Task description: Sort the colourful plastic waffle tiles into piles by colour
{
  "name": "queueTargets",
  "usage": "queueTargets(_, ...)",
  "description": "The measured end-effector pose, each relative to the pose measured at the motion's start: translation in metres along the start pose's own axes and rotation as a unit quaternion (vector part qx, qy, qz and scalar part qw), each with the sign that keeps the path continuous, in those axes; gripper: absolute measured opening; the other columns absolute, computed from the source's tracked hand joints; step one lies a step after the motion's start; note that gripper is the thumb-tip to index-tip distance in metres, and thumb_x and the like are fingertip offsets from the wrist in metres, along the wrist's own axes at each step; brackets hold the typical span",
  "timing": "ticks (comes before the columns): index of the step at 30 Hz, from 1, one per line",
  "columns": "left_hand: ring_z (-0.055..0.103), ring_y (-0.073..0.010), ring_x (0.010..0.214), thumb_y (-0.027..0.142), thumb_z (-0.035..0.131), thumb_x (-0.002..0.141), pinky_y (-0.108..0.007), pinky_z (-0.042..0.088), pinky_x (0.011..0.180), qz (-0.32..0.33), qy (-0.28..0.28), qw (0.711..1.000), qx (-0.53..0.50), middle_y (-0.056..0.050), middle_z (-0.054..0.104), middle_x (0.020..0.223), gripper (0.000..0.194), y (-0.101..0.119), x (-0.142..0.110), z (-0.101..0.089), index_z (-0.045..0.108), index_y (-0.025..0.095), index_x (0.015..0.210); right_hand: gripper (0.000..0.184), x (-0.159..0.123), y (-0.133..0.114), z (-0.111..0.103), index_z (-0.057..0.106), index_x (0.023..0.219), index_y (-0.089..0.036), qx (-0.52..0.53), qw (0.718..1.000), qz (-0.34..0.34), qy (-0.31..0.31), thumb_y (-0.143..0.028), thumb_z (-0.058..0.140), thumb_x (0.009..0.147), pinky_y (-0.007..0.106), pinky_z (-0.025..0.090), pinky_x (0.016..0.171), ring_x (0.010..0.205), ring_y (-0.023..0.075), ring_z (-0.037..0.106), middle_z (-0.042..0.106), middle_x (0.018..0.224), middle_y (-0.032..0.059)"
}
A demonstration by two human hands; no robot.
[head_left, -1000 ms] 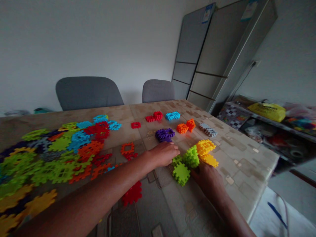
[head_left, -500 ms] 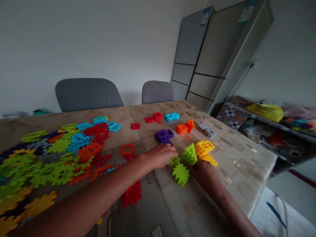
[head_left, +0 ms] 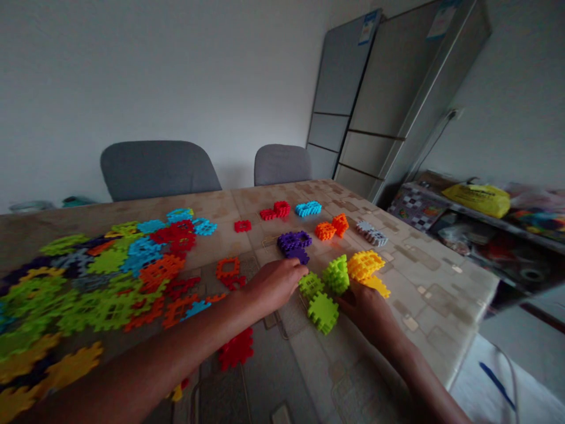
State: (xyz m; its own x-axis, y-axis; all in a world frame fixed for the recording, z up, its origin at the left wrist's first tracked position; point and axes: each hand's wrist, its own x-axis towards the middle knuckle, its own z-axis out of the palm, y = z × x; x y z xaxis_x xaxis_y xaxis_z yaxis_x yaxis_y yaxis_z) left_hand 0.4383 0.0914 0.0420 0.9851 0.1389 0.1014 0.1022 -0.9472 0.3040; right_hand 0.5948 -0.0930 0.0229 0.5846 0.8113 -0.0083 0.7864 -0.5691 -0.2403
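My left hand (head_left: 276, 285) reaches across the table, just left of a small light-green interlocking tile (head_left: 311, 284). Its fingers are bent and slightly loose, with the tips partly hidden, and nothing shows in them. Just beyond it lies a pile of purple tiles (head_left: 294, 242). On the right, my right hand (head_left: 368, 306) has its thumb and fingers closed at the near right side of an upright green tile stack (head_left: 336, 274); its fingertips are partly hidden. A second green stack (head_left: 323, 312) lies flat between the hands. Yellow tiles (head_left: 365, 265) sit right behind the right hand.
Many mixed tiles (head_left: 110, 294) spread over the left side of the table. Farther back are red (head_left: 281, 208), blue (head_left: 308, 208), orange (head_left: 325, 231) and grey groups (head_left: 371, 234). Two chairs (head_left: 161, 168) stand behind, and the table's right edge slopes toward me.
My left hand has drawn back slightly to the left, showing more of the small green tile. The upright green stack has shifted slightly left and away; my right hand stays beside it.
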Motion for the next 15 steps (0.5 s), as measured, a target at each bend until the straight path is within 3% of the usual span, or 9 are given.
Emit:
queueTargets(3,0.069,-0.0194,0.088,0.017,0.066,0.098,-0.037,0.058,0.080,-0.066,0.006,0.998,-0.014,-0.003,0.069,0.098,0.011,0.002,-0.010,0.005,0.066,0.015,0.108,0.012,0.000,0.003,0.001,0.062,0.085,-0.017,0.002,1.000,-0.004,-0.001,-0.025,0.063,0.093,0.026,0.034,0.059,0.067,0.0176,0.060,0.069,0.078,0.0058)
queueTargets(6,0.069,-0.0190,0.085,0.025,0.068,0.098,-0.037,0.059,0.078,-0.100,0.003,0.995,-0.029,-0.003,0.069,0.101,0.020,0.005,-0.006,0.012,0.064,0.015,0.114,0.010,0.001,0.004,0.001,0.062,0.084,-0.016,-0.002,1.000,-0.004,0.002,-0.022,0.063,0.092,0.026,0.033,0.059,0.070,0.0191,0.060,0.069,0.080,0.0075)
queueTargets(10,0.069,-0.0213,0.093,0.029,0.068,0.098,-0.041,0.060,0.082,-0.109,0.005,0.993,-0.046,-0.006,0.068,0.113,0.028,0.008,0.006,0.018,0.063,0.016,0.122,0.008,0.002,0.004,0.002,0.063,0.085,-0.017,-0.001,1.000,-0.009,0.004,-0.021,0.064,0.091,0.026,0.033,0.059,0.072,0.0194,0.060,0.069,0.081,0.0074)
queueTargets(15,0.069,-0.0225,0.098,0.029,0.069,0.098,-0.042,0.059,0.085,-0.101,0.003,0.993,-0.053,-0.007,0.068,0.114,0.023,0.013,0.012,0.021,0.065,0.016,0.116,0.009,0.005,0.005,0.006,0.063,0.083,-0.017,0.009,1.000,-0.011,0.003,-0.020,0.063,0.091,0.026,0.034,0.060,0.073,0.0196,0.061,0.069,0.081,0.0073)
